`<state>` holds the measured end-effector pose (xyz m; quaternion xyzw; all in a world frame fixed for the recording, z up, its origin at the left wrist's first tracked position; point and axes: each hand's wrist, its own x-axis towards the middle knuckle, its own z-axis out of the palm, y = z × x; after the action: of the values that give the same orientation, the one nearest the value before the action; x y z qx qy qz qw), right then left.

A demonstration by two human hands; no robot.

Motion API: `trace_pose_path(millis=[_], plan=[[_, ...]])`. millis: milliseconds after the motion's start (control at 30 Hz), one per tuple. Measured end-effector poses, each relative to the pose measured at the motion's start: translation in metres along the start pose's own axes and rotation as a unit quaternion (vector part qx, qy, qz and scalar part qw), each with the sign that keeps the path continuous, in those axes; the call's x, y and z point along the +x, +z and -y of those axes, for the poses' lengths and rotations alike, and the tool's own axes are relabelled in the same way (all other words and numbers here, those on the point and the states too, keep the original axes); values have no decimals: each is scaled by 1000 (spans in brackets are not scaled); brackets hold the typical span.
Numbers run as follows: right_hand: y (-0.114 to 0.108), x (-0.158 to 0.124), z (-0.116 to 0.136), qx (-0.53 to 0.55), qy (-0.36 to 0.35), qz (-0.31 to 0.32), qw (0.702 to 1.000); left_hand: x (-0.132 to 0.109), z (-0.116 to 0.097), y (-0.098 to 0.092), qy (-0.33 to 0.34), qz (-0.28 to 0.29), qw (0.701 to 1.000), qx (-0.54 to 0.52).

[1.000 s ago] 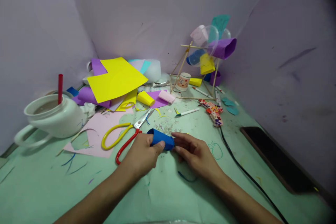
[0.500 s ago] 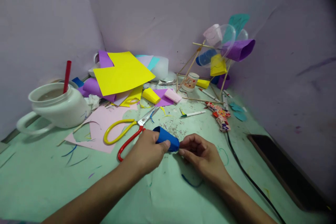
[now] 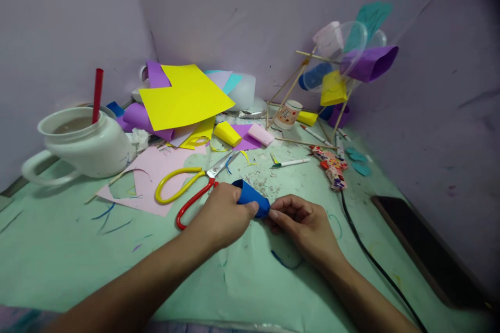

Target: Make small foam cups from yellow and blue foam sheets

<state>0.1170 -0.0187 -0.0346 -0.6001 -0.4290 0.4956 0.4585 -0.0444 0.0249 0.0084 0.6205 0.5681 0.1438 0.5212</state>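
A small blue paper cup (image 3: 250,196) lies tilted in my left hand (image 3: 224,216), its wide opening toward the upper left. The left thumb presses on its near side. At the narrow right end, my right hand (image 3: 299,221) pinches the edge of the blue paper between thumb and fingertips; the other fingers are curled. Just left of my left hand rest scissors (image 3: 213,170) with one yellow and one red handle, their blades partly apart. A pale pink paper sheet (image 3: 156,200) with cut-out parts lies beyond them.
A white mug (image 3: 86,151) with a red straw stands at left. Stacked coloured paper (image 3: 183,96) is at the back. A stick frame (image 3: 289,88) carrying paper cups stands back right. A hot glue gun-like patterned object (image 3: 332,166) with a black cable and a phone (image 3: 422,250) lie at right.
The camera view has shifted slightly. Both hands stay on the blue paper cup, with the right fingertips still at its narrow end.
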Motion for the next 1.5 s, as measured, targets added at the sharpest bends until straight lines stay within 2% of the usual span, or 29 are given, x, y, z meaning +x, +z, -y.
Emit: trace_pose_path(millis=[267,633,1067,1300,1500], plan=[[1,-1,0,-7,-18,2,1000,-2,-4,-5,-20,24,999,15],[3,-3,1,0,-27,-3,1000,-1,-6,-7,-11,16,999,45],[4,-2,0,4,-31,-9,999,-3,-13,-4,-53,12,997,61],[6,-6,1,93,34,1,995,-1,-7,1,-39,4,998,42],[5,-10,-3,242,37,60,968,-2,-3,4,3,-55,995,84]])
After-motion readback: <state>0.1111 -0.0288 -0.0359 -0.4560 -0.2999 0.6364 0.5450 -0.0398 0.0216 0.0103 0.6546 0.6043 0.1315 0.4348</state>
